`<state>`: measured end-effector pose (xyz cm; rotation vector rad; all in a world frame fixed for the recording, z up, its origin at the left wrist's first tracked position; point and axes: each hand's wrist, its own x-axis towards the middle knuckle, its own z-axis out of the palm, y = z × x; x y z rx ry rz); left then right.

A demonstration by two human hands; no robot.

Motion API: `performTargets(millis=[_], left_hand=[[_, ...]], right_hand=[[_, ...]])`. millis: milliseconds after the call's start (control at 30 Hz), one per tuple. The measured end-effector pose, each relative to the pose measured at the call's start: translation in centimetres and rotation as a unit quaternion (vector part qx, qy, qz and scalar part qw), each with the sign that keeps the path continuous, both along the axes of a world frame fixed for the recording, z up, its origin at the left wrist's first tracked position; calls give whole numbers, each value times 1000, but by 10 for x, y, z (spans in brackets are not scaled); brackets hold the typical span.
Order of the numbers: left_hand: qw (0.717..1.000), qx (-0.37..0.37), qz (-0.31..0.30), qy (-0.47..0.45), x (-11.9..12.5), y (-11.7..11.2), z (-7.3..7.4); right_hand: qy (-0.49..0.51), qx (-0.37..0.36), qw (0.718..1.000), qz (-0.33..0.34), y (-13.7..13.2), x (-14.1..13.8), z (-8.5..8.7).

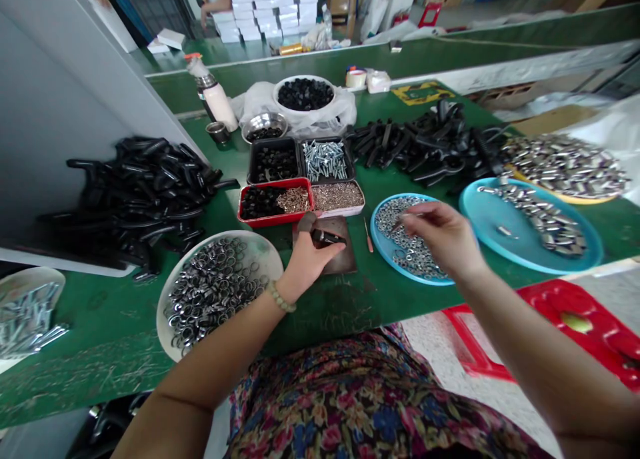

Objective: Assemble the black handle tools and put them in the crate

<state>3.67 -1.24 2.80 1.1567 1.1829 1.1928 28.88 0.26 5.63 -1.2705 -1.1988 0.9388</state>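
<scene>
My left hand (307, 262), with a beaded bracelet at its wrist, is closed around a small black part (327, 237). It holds the part over a brown square plate (341, 262) on the bench. My right hand (447, 238) is above a blue round tray (383, 256) of small shiny metal pieces (413, 249). Its thumb and fingers are pinched together; whatever sits between them is too small and blurred to name. A thin screwdriver-like tool with a pink handle (370, 244) lies between the plate and the tray.
Left stand a white dish of metal rings (215, 292) and a heap of black handles (150, 192). Ahead are a red bin (245, 216), a tray of rivet-like pieces (337, 196) and screws (325, 160). Right are black parts (425, 142) and a blue tray of metal cylinders (500, 246).
</scene>
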Motion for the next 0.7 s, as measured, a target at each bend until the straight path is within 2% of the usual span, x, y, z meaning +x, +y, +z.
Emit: performTargets(millis=[67,133,200,433,533,600,700], left_hand=[[997,64,-23,48,-1,-2,-1],[991,105,-34,82,-3,-3,0],[986,127,-36,105,-7,-3,2],[983,151,-44,92,-16,0,4],[987,124,-69,80,-17,4,8],[984,95,-109,100,-15,10,13],[977,21,-180,107,-12,25,26]], right_hand=[[8,-24,991,131,-10,-52,2],[27,-36,982,182,-14,-83,0],[37,-38,980,194,-13,-96,-2],[15,-25,978,205,-1,-91,-11],[-70,15,973,221,-2,-84,-2],[-185,79,945,258,-1,-83,12],[-313,152,872,343,15,-78,30]])
